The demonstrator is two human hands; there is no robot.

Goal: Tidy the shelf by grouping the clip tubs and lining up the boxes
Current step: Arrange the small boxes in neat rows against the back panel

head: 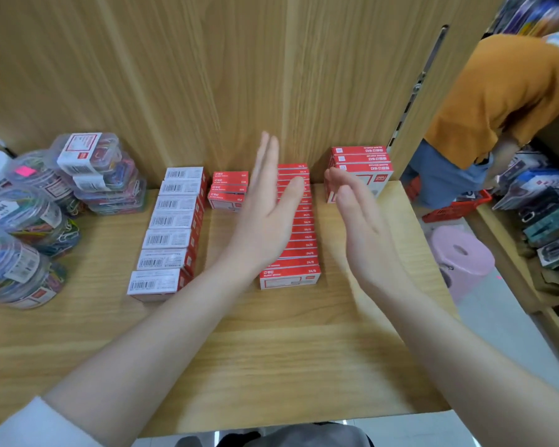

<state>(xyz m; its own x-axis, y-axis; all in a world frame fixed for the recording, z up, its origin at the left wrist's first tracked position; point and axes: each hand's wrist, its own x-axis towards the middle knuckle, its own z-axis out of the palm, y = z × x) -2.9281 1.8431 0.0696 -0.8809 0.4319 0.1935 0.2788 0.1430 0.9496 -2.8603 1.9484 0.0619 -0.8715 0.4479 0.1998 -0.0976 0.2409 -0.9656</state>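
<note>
Squaring: middle row of red boxes [296,227], flanked by two flat hands, most likely to press its sides into a straight line.
Row axis: long, running from the shelf's front edge back to the wooden back panel [207,75]; narrow printed faces turned up, front box label facing forward.
Left hand [265,214]: fingers straight and together, nothing held, palm turned toward the row's left flank; touching or just off it, cannot tell.
Right hand [359,221]: likewise flat and empty, fingers loosely extended, standing just right of the row with a visible gap.
Left row [167,233]: white barcode faces up, same front-to-back axis, slightly fanned, so probably due for straightening too.
Short stack [228,193]: between the two rows, at the back.
Right stack [360,167]: at the back right corner, printing upside down from here.
Clip tubs [29,214]: clustered at the shelf's left end, well apart from the boxes, some stacked, some tilted.
Shelf [271,350]: bare wood in front.
</note>
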